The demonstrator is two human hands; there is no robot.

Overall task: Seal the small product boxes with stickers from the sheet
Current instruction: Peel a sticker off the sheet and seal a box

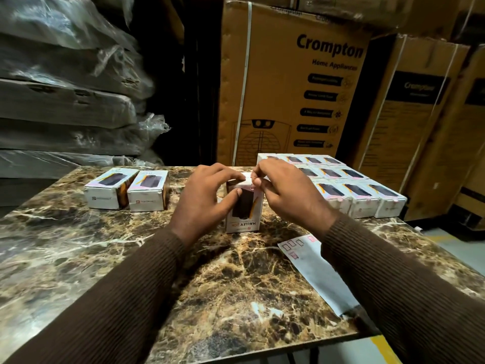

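1. Head view: a small white box (245, 206) stands upright on the marble table (78, 245), just in front of the person, its print upside down to the camera.
2. The left hand (207, 198) grips the box from the left, thumb on its front face and fingers curled over the top edge.
3. The right hand (283, 190) pinches a small clear sticker (252, 187) at the box's top front edge, thumb and forefinger together.
4. The sticker sheet (312, 264) lies flat on the table, near the right sleeve (393, 285) and partly under it.
5. Two boxes (126, 189) lie side by side at the left.
6. A block of boxes in rows (349, 187) sits at the right rear, before large cardboard cartons (288, 82).
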